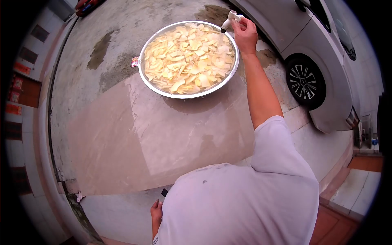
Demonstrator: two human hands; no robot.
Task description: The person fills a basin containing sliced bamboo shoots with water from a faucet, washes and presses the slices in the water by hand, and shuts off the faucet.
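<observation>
A wide metal basin (152, 83) full of pale yellow slices in water stands at the far edge of a smooth wet surface. Over its right rim is a white tap (231, 17) with a dark-ringed spout, and a stream of water runs from it into the basin. My right hand (246, 34) reaches up to the tap, fingers closed on its handle. Low in the view, beside the white shirt, my left hand (156, 210) hangs with curled fingers; what they hold, if anything, is hidden. A small black object (164, 192) shows just above it.
A silver car (286, 24) with a dark wheel (305, 79) stands close on the right. A small red packet (134, 61) lies left of the basin. Wet patches mark the concrete ground (126, 28). A red vehicle (86, 7) is at the far upper left.
</observation>
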